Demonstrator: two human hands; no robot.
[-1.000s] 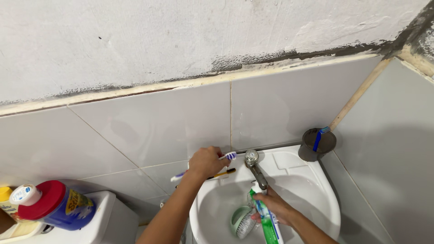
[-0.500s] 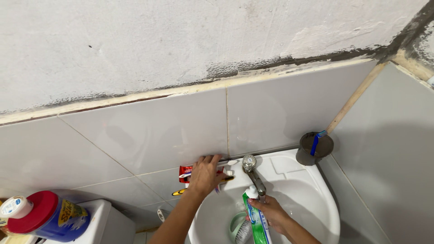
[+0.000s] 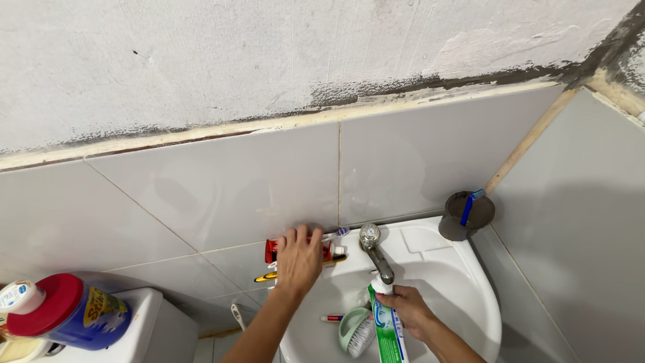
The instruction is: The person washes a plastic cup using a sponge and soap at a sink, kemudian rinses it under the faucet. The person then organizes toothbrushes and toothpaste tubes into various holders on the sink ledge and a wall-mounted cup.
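Her left hand lies flat, fingers spread, half hiding a red tube on the basin's far rim, while the right hand grips a green-and-white toothpaste tube cut off at the near edge.

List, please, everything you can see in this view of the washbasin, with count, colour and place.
washbasin: one, white, in the tiled corner.
tap: one, metal, at the basin's back edge.
cup: one, dark grey, back right rim, holding a blue toothbrush.
red tube: one, on the back left rim, under the left hand.
scrub brush: one, pale green, inside the basin.
jar: one, blue with red lid, on the white tank at left.
left hand: over toothbrushes on the rim.
right hand: gripping a green and white toothpaste tube.
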